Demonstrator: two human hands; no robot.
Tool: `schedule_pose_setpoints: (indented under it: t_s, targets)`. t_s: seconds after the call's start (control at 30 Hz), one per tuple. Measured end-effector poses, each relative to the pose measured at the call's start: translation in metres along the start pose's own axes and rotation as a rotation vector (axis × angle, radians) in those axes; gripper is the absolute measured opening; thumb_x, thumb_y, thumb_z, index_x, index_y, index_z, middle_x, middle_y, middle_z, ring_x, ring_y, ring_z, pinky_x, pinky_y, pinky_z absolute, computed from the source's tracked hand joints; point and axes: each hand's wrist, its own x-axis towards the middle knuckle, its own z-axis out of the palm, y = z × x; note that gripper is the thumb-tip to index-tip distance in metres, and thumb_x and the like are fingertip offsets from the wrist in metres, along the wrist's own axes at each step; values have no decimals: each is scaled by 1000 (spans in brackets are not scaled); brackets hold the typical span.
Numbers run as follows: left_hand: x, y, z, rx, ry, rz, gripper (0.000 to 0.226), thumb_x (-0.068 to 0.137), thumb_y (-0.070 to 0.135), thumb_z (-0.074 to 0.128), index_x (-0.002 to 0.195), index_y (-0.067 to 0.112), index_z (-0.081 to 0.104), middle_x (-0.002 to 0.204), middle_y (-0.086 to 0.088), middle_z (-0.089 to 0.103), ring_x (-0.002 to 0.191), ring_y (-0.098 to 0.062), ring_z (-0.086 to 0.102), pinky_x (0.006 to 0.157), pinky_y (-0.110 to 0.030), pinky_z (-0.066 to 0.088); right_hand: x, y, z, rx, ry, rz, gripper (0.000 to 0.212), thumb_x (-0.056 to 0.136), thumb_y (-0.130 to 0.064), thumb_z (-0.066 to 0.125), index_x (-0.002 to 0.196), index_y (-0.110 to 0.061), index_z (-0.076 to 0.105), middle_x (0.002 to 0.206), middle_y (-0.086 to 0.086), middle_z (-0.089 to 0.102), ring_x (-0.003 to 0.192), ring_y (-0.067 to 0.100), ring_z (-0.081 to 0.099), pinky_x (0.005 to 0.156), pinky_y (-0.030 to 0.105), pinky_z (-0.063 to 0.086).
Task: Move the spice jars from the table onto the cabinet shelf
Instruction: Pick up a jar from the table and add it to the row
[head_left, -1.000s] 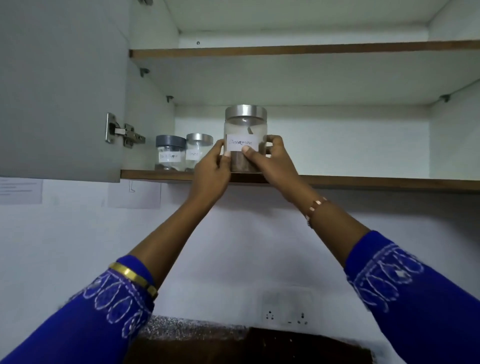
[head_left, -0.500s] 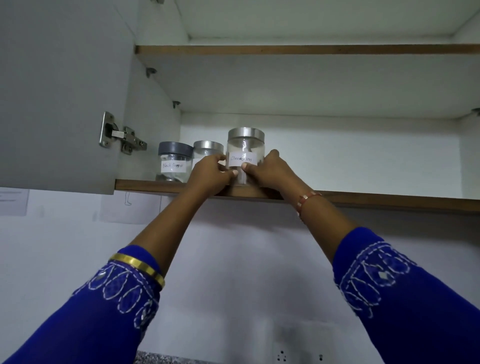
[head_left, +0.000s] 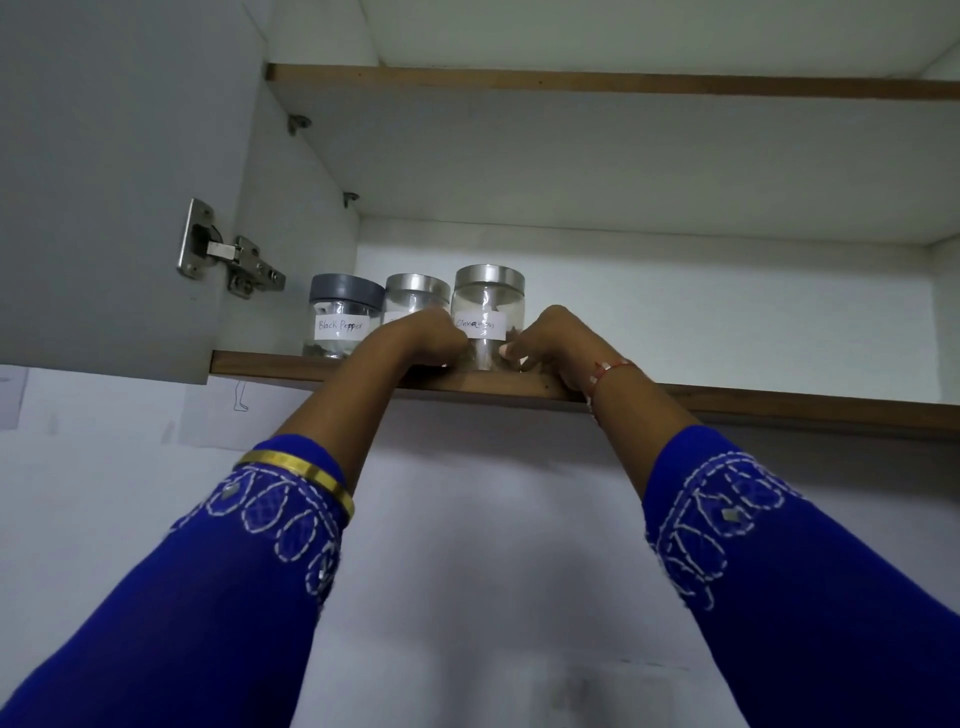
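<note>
White handwritten label reading "Black Pepper" on the grey-lidded jar (head_left: 340, 319) left of centre, white label reading roughly "Cinnamon" on the silver-lidded jar (head_left: 487, 312) at centre, label of the middle jar (head_left: 415, 299) hidden and unreadable

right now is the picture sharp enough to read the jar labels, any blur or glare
Head view: the black pepper jar label reads clearly; the cinnamon jar label is soft but guessable; the middle jar label is hidden by the left hand. Faint glare on the glass, dim even light, wide-angle bending at the edges.
</note>
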Motion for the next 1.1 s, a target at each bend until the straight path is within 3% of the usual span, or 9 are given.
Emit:
schedule_pose_setpoints:
  t_s: [0.13,0.3,0.4,0.5,0.53,0.63,0.87,1.0,1.1]
  targets:
    - [5,2,2,82,-24,-2,19,90,8,43,105,4,55,116,-15,54,94,-21,46,71,-26,37,0,-6,-1,-145,-109,45,22,91,-10,55,71,-9,46,90,10,48,89,18,44,74,25,35]
    - [8,7,6,103,2,-27,38,93,10,41,128,-2,49,133,-20,51,94,-19,41,80,-29,36,5,-5,-2,-128,-115,43,31,90,-3,51,62,-8,40,73,8,45,87,20,45,60,23,36]
    - [3,6,5,32,14,-20,38,92,5,42,128,-5,50,124,-18,54,97,-21,47,73,-27,43,10,-1,2,-113,16,-5,34,86,0,53,57,-9,38,63,4,42,63,17,48,46,14,38]
    - [1,6,2,60,-50,27,34,93,0,41,125,-8,52,138,-20,47,123,-28,49,91,-31,45,11,-1,1,-202,-18,-22,36,85,2,53,54,-8,38,60,3,39,56,14,40,40,15,33]
    - [1,6,1,44,-72,-1,34,94,1,41,125,-6,53,138,-20,47,125,-29,48,85,-29,45,9,-2,0,-235,-48,-20,36,86,2,53,54,-8,39,61,4,38,55,14,38,44,17,30]
    - [3,7,1,95,-124,23,19,92,4,41,101,7,58,116,-15,49,98,-20,54,65,-18,35,6,-4,-3,-323,-102,-21,35,88,0,52,56,-8,40,65,4,41,53,11,36,46,18,28]
    - [12,2,4,35,-149,9,27,87,6,44,111,10,56,107,-10,52,90,-19,45,78,-29,35,3,-5,-4,-327,-148,-19,36,90,0,50,56,-8,39,64,4,38,52,12,33,47,20,27]
    - [9,6,13,110,-52,42,24,90,6,40,105,2,58,124,-20,53,96,-19,41,82,-27,31,-2,-1,-2,-95,-21,-28,34,87,5,46,58,-9,37,63,4,40,55,14,38,47,19,28]
    - [4,1,21,161,143,25,21,86,14,40,74,8,56,101,-16,58,86,-24,49,77,-32,38,-18,1,2,-60,136,-110,33,88,-2,43,57,-12,34,75,11,55,75,27,54,53,22,33]
